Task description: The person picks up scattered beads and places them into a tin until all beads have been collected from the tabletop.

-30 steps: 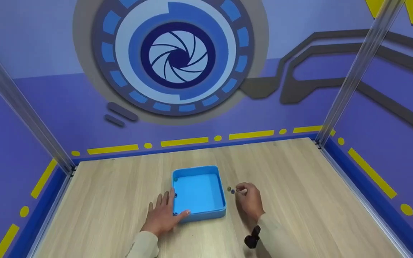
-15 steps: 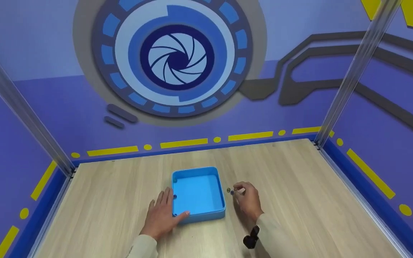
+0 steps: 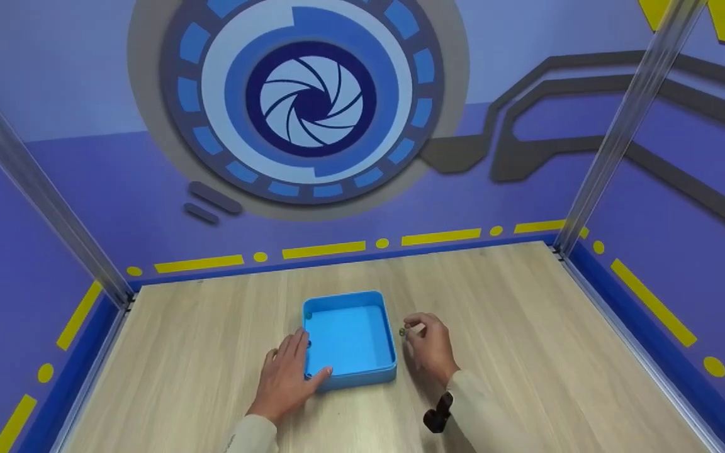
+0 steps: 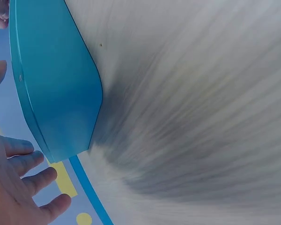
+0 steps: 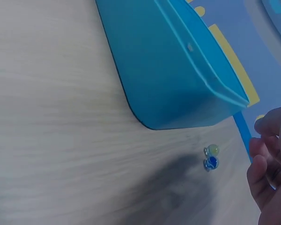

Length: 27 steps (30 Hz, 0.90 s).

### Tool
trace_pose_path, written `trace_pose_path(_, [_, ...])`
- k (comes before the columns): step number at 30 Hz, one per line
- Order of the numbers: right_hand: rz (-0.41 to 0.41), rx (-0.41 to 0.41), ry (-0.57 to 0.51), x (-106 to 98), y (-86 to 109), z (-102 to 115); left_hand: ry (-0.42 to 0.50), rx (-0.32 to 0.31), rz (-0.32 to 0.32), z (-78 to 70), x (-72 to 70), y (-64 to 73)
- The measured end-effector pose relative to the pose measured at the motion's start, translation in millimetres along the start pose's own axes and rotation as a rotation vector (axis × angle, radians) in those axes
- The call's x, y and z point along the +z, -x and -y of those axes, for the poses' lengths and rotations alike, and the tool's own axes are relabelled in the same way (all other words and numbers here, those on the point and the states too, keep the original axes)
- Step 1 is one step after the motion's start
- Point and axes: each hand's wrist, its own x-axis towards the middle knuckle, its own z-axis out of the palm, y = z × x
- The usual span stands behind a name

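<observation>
A square light blue tray sits on the table, with a green marble and a dark marble along its inner left side. My left hand lies spread against the tray's near left corner, thumb over the front rim. Right of the tray, my right hand hovers with bent fingers, its fingertips close to a yellow-green marble and a blue marble lying side by side on the table. Inside those bent fingers a small rounded glint shows; I cannot tell whether it is a held marble.
The wooden table is enclosed by blue and purple printed panels at the back and both sides. Metal posts stand at the back corners. A black device is strapped to the right wrist.
My right hand has shifted slightly left toward the tray, its fingertips now over the pair of marbles and covering the blue one in the head view. The left hand and tray hold still.
</observation>
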Motion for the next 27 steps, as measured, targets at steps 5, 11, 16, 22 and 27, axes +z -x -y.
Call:
trace_pose_path(5, [-0.018,-0.041,0.02,3.5,-0.6,4.9,-0.001,0.001,0.01,-0.9,1.1,0.1])
trace_pose_path(11, [-0.014,-0.068,0.011,6.8,-0.8,7.7,-0.024,0.019,0.019,-2.7,0.6,0.2])
trace_pose_path(16, [0.0,-0.075,0.003,8.7,-0.9,10.6,-0.034,0.023,0.026,-3.6,1.2,1.5])
trace_pose_path(22, [0.011,-0.087,-0.004,11.6,1.9,17.3,-0.033,0.024,0.024,-4.7,0.7,3.3])
trace_pose_path(27, [0.019,-0.061,-0.016,15.7,2.8,20.8,-0.023,0.01,0.044,-4.7,-1.6,2.3])
